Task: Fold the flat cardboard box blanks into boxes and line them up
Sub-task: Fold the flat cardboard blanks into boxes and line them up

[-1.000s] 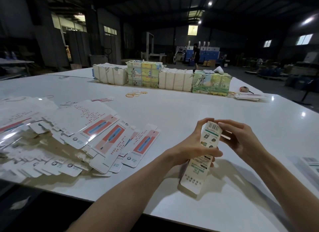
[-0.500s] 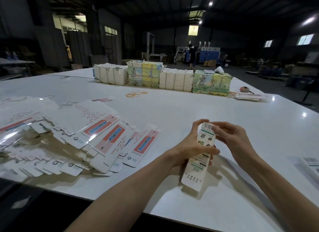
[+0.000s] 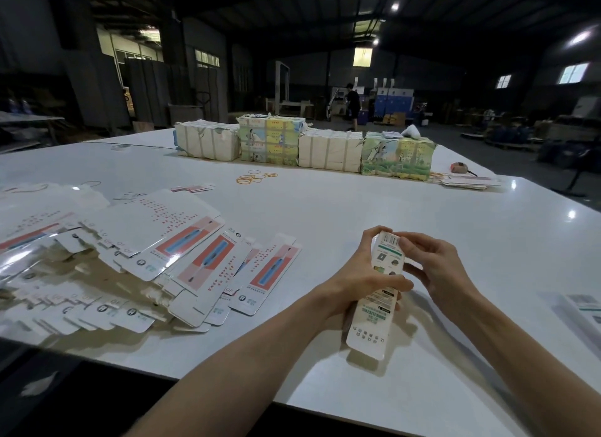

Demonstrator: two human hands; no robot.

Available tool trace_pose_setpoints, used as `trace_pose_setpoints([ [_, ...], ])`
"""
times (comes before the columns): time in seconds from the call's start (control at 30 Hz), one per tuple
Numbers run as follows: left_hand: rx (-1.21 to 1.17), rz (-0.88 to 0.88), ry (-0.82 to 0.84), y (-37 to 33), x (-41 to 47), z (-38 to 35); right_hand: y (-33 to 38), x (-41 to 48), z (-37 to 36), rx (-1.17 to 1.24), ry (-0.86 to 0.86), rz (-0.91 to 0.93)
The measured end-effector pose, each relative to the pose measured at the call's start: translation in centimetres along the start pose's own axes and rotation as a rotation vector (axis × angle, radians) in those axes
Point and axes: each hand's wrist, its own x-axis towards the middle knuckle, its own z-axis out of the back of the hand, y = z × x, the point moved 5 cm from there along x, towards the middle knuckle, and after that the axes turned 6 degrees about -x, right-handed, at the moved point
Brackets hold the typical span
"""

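- Both hands are working on one narrow white box (image 3: 374,319) close to the near edge of the table (image 3: 357,202), right of its middle.
- The left hand (image 3: 361,274) is gripping the box around its middle, with the thumb lying across the printed face and the fingers curling behind.
- The right hand (image 3: 435,267) is pinching the top end of the box, its fingertips (image 3: 405,243) pressing just beside the barcode.
- The box is leaning with its top end away from the person. Its rounded lower flap is hanging just over the table, and I cannot tell whether it is touching.
- A pile of flat blanks (image 3: 182,251) is spreading over the near left part of the table, overlapping, with red and blue panels facing up.
- A few more printed pieces (image 3: 582,306) are lying at the right edge, partly cut off from view.
- Loose rubber bands (image 3: 255,177) are lying past the middle, toward the far edge.
- Four wrapped bundles (image 3: 330,152) are standing side by side in a row along the far edge, plain white ones alternating with printed ones.
- A thin stack of flat sheets (image 3: 468,181) is lying just right of that row, near the far right corner.
- A distant person (image 3: 353,103) is standing in the dim hall beyond the table.
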Motion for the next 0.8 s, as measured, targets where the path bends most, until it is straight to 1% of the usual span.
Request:
trace_pose_setpoints([
  [0.1,-0.058,-0.010,-0.005,0.0,0.2,0.2,0.2,0.0,-0.3,0.066,-0.029,-0.011],
  [0.2,-0.122,-0.008,-0.003,0.3,0.5,0.4,0.0,-0.1,-0.4,0.016,0.001,0.021],
  [0.23,-0.143,-0.013,-0.014,0.4,0.7,0.5,-0.1,-0.2,-0.6,-0.027,0.005,0.017],
  [0.3,-0.192,-0.046,-0.065,0.6,1.3,0.6,-0.1,-0.1,-0.8,-0.192,-0.023,0.026],
  [0.4,-0.347,-0.080,-0.184,0.7,1.9,0.7,0.8,-0.3,-1.5,-0.444,-0.035,0.159],
  [0.47,-0.403,-0.059,-0.250,0.4,1.8,0.8,1.0,-0.5,-2.3,-0.556,0.051,0.195],
  [0.57,-0.485,-0.068,-0.259,0.1,1.8,1.2,1.0,-1.3,-3.3,-0.711,0.272,0.126],
  [0.6,-0.489,-0.066,-0.248,-0.1,1.8,1.3,1.1,-1.6,-3.5,-0.779,0.321,0.128],
  [0.67,-0.385,-0.037,-0.205,0.0,1.6,1.2,1.5,-1.9,-3.2,-0.895,0.329,0.164],
  [0.73,-0.254,-0.007,-0.181,0.1,1.2,1.1,2.4,-2.1,-2.2,-0.934,0.261,0.163],
  [0.8,-0.193,-0.002,-0.163,0.2,0.8,1.3,3.1,-2.6,-0.8,-0.969,0.198,0.151],
])
